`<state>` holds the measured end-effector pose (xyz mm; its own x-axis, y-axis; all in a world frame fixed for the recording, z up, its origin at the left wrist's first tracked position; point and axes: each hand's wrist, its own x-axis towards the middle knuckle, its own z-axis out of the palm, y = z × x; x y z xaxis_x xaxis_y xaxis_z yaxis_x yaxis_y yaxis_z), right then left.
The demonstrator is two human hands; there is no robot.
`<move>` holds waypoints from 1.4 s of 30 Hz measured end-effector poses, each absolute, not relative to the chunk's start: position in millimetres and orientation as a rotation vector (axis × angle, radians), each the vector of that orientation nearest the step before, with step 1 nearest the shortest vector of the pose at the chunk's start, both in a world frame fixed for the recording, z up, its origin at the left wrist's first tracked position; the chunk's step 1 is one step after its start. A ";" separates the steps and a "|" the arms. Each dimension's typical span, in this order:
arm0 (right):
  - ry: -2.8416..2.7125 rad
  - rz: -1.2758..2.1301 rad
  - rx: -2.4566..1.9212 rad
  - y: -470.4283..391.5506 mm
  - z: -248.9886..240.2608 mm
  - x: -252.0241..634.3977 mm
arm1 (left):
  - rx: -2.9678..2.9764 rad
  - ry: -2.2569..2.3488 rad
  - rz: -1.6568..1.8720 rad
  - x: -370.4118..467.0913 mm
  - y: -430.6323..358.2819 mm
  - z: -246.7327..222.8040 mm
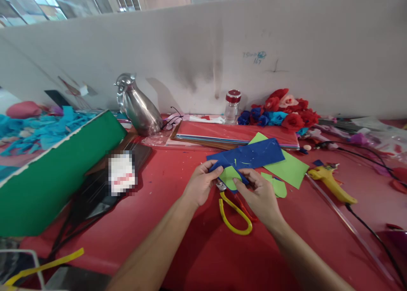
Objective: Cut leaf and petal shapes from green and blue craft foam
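Note:
My left hand (201,185) pinches the left edge of a small blue paper piece (217,165). On top of it lies a light green cut-out (230,177) with a rounded edge. The thumb of my right hand (259,195) presses on the green cut-out, with the fingers behind the right side of the blue piece. Just below, scissors with a yellow and a red handle loop (235,230) lie on the red table, their blades mostly hidden. Beyond my hands rests a long blue paper strip (263,153) over a green sheet (291,168). Loose green cut-outs (278,187) lie beside my right hand.
A yellow glue gun (333,183) with a black cord lies at right, beside a clear rod (349,229). Behind are stacked coloured sheets (235,132), paper flowers (292,117), a lidded jar (232,109) and a metal jug (140,106). A green box (60,176) stands left.

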<state>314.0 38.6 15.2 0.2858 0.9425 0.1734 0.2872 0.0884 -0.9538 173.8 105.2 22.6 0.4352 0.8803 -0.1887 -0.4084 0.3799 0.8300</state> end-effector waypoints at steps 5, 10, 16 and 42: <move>-1.235 0.690 -1.482 38.2 19.1 313.0 | 0.811 0.727 0.875 172.8 104.5 23.9; -1.133 0.763 -1.461 39.1 19.2 314.6 | 0.815 0.760 0.867 172.8 103.9 24.1; -1.060 0.798 -1.487 40.5 18.3 316.4 | 0.866 0.776 0.851 173.9 103.5 24.4; -1.208 0.578 -1.299 38.1 25.5 322.3 | 1.200 0.704 1.039 167.6 100.4 33.4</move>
